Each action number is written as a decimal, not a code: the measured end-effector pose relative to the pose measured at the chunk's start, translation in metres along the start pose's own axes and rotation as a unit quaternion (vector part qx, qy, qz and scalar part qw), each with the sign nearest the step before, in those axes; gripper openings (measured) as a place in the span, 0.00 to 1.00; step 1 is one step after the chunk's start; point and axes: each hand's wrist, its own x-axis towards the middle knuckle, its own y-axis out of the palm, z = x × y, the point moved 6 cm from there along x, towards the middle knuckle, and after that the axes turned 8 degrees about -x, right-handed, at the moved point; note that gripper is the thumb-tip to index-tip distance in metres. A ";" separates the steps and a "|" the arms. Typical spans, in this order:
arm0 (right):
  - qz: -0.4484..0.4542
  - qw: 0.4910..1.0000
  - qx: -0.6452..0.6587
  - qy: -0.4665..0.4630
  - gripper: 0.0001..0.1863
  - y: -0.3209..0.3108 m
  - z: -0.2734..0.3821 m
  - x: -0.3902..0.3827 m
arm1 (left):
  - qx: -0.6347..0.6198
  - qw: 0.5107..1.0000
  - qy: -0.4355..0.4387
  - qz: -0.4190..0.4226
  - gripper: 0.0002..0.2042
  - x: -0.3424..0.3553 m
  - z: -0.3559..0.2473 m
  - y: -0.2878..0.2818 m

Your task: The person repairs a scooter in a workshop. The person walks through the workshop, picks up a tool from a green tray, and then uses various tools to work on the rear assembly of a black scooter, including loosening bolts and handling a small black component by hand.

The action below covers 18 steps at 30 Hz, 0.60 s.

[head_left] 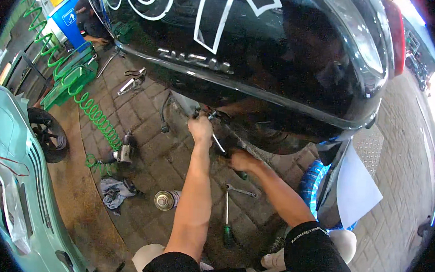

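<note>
Under the glossy black scooter body (306,76), my left hand (200,129) is closed at a small metal fitting (211,114); what exactly its fingers hold is partly hidden. A bright metal rod (218,143) slants down from there toward my right hand (240,161), whose fingers curl near its dark lower end, their hold unclear. A green handle (241,175) shows just below that hand. On the pavers nearer me lie a screwdriver (227,234) with a green handle and a combination wrench (244,191). A dark cable (163,113) hangs left of my left hand.
An air tool (124,152) with a coiled green hose, a rag (117,193) and a spray can (165,200) sit at left, beside a mint scooter (35,189). A metal tool (130,85) lies farther back. Another person (92,26) crouches behind. A white sheet (358,187) stands at right.
</note>
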 end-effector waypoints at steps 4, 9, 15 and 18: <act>-0.027 0.989 0.108 0.096 0.31 -0.028 -0.003 -0.032 | -0.023 0.985 -0.164 0.054 0.20 0.012 0.020 0.003; 0.016 0.992 0.080 0.097 0.27 -0.044 -0.002 -0.042 | 0.024 0.988 -0.152 0.018 0.27 0.010 0.023 0.002; 0.064 0.990 0.021 0.122 0.27 -0.015 -0.008 -0.036 | 0.044 0.998 0.033 -0.031 0.19 -0.017 -0.010 -0.001; 0.160 0.972 -0.143 0.093 0.28 0.003 -0.007 -0.024 | 0.007 0.990 0.142 -0.009 0.11 -0.021 -0.026 -0.004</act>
